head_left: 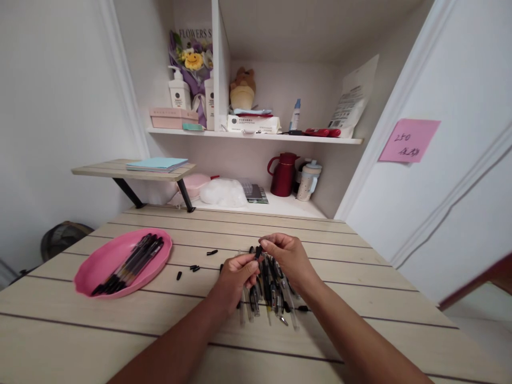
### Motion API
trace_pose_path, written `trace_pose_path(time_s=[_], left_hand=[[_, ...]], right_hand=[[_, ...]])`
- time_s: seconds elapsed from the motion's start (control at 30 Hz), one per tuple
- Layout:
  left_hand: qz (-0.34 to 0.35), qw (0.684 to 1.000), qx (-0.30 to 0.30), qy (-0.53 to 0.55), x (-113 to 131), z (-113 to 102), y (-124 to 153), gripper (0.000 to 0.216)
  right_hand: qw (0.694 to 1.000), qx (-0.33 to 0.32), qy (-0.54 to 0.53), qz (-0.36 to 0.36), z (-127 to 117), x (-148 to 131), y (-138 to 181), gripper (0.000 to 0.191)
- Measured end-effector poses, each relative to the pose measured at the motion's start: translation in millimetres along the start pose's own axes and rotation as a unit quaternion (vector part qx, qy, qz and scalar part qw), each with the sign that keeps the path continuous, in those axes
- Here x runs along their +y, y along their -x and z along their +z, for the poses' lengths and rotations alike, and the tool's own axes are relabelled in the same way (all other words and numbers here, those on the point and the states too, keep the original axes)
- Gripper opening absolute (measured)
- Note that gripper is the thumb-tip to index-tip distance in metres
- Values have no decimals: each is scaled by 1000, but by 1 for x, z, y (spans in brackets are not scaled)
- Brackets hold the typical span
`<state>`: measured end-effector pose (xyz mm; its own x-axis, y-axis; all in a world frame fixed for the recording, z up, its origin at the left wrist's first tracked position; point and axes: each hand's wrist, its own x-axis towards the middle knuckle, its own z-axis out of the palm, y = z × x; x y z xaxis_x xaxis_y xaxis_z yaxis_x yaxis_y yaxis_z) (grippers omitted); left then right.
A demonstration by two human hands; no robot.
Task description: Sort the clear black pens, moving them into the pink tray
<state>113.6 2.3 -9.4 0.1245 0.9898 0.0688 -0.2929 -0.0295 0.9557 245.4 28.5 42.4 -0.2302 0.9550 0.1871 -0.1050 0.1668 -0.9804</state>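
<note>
My left hand (236,277) and my right hand (288,257) meet over a heap of clear-barrelled black pens (272,296) on the wooden table (360,298). Both hands pinch one pen (258,253) between them; the left fingers close on its barrel and the right fingertips close on its black end. To the left, a pink oval tray (100,261) holds several assembled black pens (130,264) laid side by side. Several small black pen caps (194,268) lie loose on the table between the tray and my hands.
A small raised wooden shelf (120,170) with a light blue notebook (157,164) stands at the back left. Behind are a red jug (283,174), a cup, a white bag and wall shelves with bottles. A pink note (408,140) sticks on the white door at right.
</note>
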Motion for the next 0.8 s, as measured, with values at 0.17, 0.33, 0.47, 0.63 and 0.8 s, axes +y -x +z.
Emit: trace_pose_path(time_s=[0.17,0.33,0.47,0.63,0.8], left_hand=[[29,996,30,-77,-2,1,1,22],[3,1000,14,-11,2,5,2,22],[-10,1000,1,15,4,5,2,24],[-18,1000,-5,12,2,3,1,24],[-9,1000,-10,-4,1,2,1,23]], right_hand=[[996,59,52,-29,2,3,-2,26],[1000,-18,-12,3,1,0,-1,27],[995,-53,-83,15,-2,-4,1,32],[997,-36,-58,22,-3,0,-1,27],[1000,-4,-15,4,-4,2,-4,27]])
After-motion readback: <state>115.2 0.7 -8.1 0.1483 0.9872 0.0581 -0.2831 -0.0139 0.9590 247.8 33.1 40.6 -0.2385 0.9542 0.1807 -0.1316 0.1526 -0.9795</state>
